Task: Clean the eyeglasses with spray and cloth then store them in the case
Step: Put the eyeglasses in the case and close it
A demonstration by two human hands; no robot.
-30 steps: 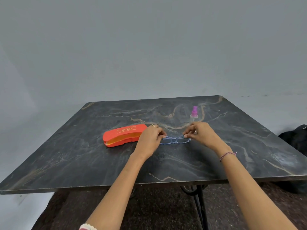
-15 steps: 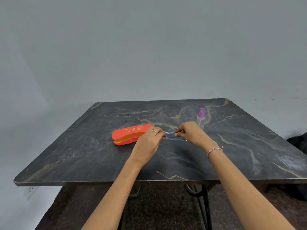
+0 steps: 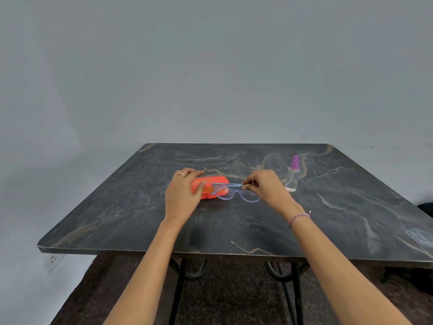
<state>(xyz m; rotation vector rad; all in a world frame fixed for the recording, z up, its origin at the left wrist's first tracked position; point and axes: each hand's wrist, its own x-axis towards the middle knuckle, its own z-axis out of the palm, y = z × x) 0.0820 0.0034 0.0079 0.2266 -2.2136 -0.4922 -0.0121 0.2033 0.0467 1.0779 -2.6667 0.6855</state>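
Fingers (image 3: 248, 182) of right hand (image 3: 266, 187) pinch eyeglasses (image 3: 239, 193); left hand (image 3: 181, 195) moved to case (image 3: 212, 180)

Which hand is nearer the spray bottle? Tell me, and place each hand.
Right. The right hand, pinching the eyeglasses, sits just left of the spray bottle, apart from it. The left hand is farther left, over the orange case.

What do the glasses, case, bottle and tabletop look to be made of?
The glasses: translucent bluish frame, glossy, likely plastic; the orange behind shows through a clear lens.
The case: orange smooth hard shell, probably plastic, with print on the lid.
The bottle: clear, probably plastic, since the table shows through it; opaque purple spray cap.
The tabletop: dark slab with tan marble veins and a low sheen; stone or laminate, can't tell.
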